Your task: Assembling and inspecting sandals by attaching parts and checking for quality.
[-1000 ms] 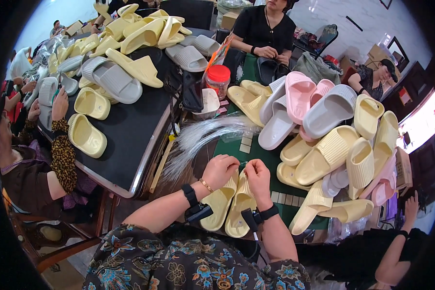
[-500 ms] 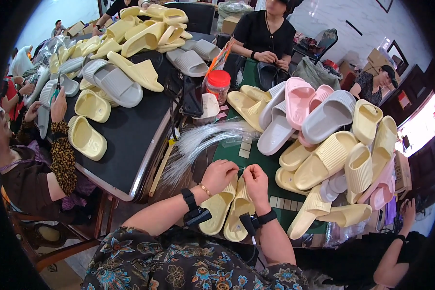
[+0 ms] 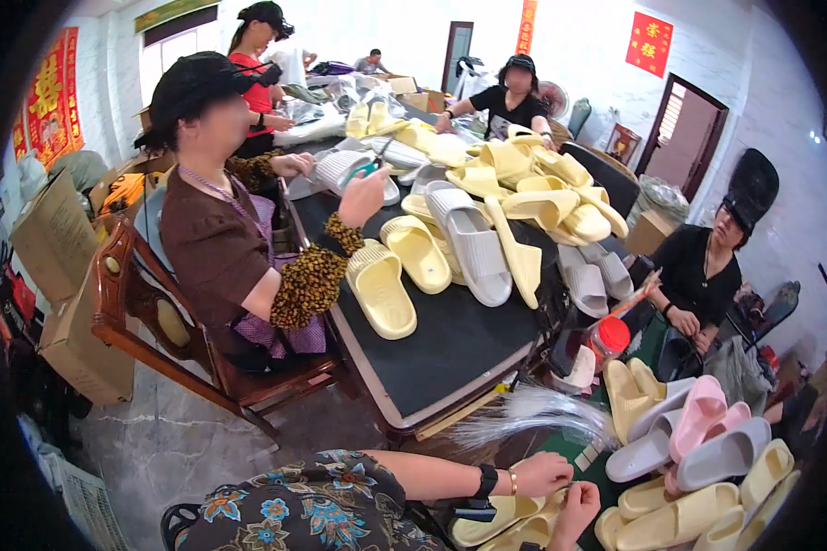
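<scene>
Yellow slipper pair [image 3: 505,519]: on the near side of the red-lidded jar [image 3: 608,338].
Left hand [image 3: 542,473]: fingertips pinched; anything held too small to tell.
Right hand [image 3: 576,514]: pinched likewise, just beside the left.
View: swung leftward; hands still meet over the slippers, work seemingly uninterrupted.

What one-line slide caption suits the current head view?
Left hand and right hand close together by a pair of yellow slippers, clear strands and piled slippers nearby.
</scene>
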Tool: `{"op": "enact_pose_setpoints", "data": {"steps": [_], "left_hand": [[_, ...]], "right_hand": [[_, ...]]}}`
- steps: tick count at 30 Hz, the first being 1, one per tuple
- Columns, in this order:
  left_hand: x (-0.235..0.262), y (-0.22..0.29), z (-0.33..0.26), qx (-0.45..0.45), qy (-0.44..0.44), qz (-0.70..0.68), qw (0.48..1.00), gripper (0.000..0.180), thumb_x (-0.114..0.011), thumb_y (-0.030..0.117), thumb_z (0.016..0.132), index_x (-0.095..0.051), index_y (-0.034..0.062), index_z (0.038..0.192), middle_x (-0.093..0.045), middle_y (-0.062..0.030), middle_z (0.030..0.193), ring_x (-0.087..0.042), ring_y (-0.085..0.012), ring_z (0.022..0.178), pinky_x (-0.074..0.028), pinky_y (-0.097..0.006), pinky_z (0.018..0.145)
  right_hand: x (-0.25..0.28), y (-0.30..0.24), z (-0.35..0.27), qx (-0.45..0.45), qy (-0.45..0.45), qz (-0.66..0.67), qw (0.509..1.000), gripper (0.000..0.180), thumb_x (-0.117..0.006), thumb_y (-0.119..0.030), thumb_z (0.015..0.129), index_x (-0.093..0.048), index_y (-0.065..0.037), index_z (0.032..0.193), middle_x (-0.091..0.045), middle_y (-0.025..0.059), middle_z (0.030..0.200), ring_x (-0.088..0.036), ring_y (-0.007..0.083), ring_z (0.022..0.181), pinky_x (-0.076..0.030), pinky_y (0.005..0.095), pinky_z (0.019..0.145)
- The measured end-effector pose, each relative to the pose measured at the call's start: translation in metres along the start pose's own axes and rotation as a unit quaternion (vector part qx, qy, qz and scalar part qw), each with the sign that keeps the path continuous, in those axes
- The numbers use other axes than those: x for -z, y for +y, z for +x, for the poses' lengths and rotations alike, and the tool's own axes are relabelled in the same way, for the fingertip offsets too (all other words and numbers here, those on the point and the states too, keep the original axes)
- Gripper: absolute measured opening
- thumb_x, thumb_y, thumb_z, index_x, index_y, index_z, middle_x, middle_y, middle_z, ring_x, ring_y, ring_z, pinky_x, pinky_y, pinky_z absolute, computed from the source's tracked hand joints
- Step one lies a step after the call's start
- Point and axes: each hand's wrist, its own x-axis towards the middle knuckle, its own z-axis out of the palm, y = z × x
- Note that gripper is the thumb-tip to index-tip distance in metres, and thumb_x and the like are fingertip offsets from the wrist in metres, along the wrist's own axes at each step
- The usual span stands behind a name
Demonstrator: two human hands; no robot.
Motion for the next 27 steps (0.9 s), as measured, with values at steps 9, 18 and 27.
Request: {"op": "enact_pose_setpoints", "data": {"steps": [9,18,27], "left_hand": [[-0.009,-0.012,-0.003,0.011,0.010,-0.028,0.999,0.008,-0.060,0.016,0.082,-0.057,0.0084,0.080,-0.055,-0.0068,0.077,-0.055,-0.0274,0.079,-0.043,-0.039,0.068],[-0.018,-0.013,-0.006,-0.014,0.017,-0.074,0.997,0.010,-0.059,0.012,0.077,-0.054,0.0048,0.072,-0.053,-0.0101,0.073,-0.053,-0.0300,0.077,-0.042,-0.040,0.065],[-0.018,-0.009,-0.007,-0.024,0.022,-0.088,0.996,0.011,-0.059,0.012,0.077,-0.054,0.0040,0.072,-0.052,-0.0105,0.073,-0.052,-0.0307,0.074,-0.042,-0.040,0.064]], "right_hand": [[-0.017,-0.061,-0.016,-0.067,-0.054,0.004,0.996,0.011,-0.059,-0.012,0.091,-0.059,-0.001,0.086,-0.055,0.0002,0.074,-0.047,0.0087,0.064,-0.040,0.0216,0.057],[-0.016,-0.069,-0.023,-0.121,-0.080,0.064,0.987,0.009,-0.058,-0.009,0.089,-0.057,-0.003,0.083,-0.052,0.0001,0.072,-0.047,0.0094,0.064,-0.040,0.0218,0.057],[-0.006,-0.055,-0.023,-0.115,-0.098,0.059,0.987,0.009,-0.057,-0.008,0.090,-0.057,-0.003,0.082,-0.050,-0.0004,0.070,-0.045,0.0089,0.061,-0.037,0.0214,0.055]]}}
